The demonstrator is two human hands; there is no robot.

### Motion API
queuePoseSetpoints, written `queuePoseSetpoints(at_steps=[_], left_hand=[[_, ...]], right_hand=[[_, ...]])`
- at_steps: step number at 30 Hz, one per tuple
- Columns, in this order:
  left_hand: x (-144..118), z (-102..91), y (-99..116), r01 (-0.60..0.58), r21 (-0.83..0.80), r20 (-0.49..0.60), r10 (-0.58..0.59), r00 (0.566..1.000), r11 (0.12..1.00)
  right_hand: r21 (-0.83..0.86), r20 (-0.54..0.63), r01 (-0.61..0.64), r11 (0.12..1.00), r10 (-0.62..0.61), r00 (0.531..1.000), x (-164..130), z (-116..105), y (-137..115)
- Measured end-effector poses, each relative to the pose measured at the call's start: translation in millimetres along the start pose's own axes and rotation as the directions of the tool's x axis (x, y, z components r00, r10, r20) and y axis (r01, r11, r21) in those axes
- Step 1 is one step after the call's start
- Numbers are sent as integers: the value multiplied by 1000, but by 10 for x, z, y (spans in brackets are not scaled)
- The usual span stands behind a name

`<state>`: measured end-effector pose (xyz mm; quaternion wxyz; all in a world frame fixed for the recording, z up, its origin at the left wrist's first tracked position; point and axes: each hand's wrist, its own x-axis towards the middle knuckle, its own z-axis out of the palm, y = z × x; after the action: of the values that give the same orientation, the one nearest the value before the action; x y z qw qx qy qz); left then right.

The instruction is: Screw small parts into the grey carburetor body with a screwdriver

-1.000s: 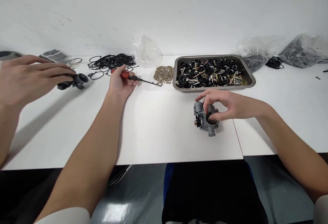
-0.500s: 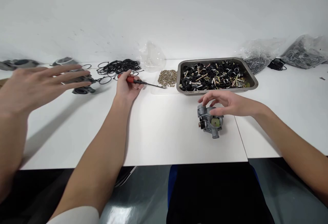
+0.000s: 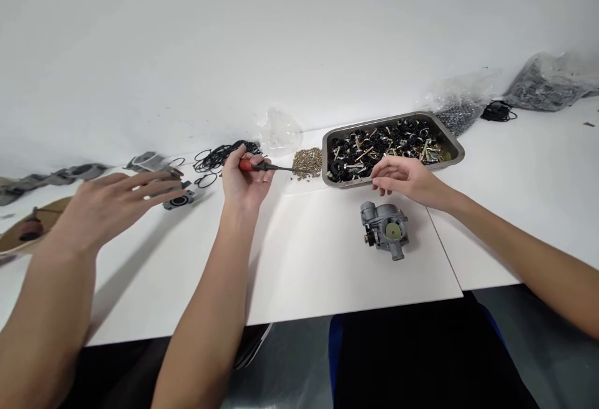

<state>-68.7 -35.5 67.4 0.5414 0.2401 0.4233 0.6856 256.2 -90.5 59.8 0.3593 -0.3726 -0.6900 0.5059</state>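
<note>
My left hand (image 3: 248, 178) is closed around a red-handled screwdriver (image 3: 253, 164). The shaft points right, and its tip is by the front of a pile of small brass pieces (image 3: 306, 161). My right hand (image 3: 407, 178) is open, fingers loosely bent and apart. It hovers at the front edge of a metal tray (image 3: 393, 182) filled with black rings, brass pins and metal parts. Just below this hand a grey carburetor (image 3: 386, 228) rests on the white table, a greenish plate showing in its round opening. I see nothing between the right hand's fingers.
Another person's hand (image 3: 116, 206) reaches in at far left, over grey metal parts (image 3: 178, 200). Black rubber rings (image 3: 224, 156) and a clear plastic bag (image 3: 278, 129) lie by the wall. Bags of dark parts (image 3: 543, 81) are at right, and a bowl (image 3: 51, 216) at left.
My right hand has moved from over the carburetor to the tray's front edge. My left hand keeps the screwdriver, its tip still by the brass pile. The view has tilted.
</note>
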Motion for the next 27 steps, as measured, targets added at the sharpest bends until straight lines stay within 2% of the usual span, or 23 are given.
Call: queuePoseSetpoints(at_steps=[5,10,13,17,27], left_hand=[[-325,288,-93,37,3,78,-37,996,999],[-482,426,-226,138,8,127,-138,982,990],[-533,465,-277,158,50,166,-164,972,986],[-556,480,-307,156,72,191,-167,967,985],[-535,464,-313,135,88,221,-152,963,987]], right_hand=[[-14,14,37,999,-37,999,2,33,58],[-41,47,29,999,-27,999,8,87,116],[-63,64,13,998,-9,998,7,114,113],[-35,95,57,998,-53,994,12,141,103],[3,65,67,998,-67,996,18,163,124]])
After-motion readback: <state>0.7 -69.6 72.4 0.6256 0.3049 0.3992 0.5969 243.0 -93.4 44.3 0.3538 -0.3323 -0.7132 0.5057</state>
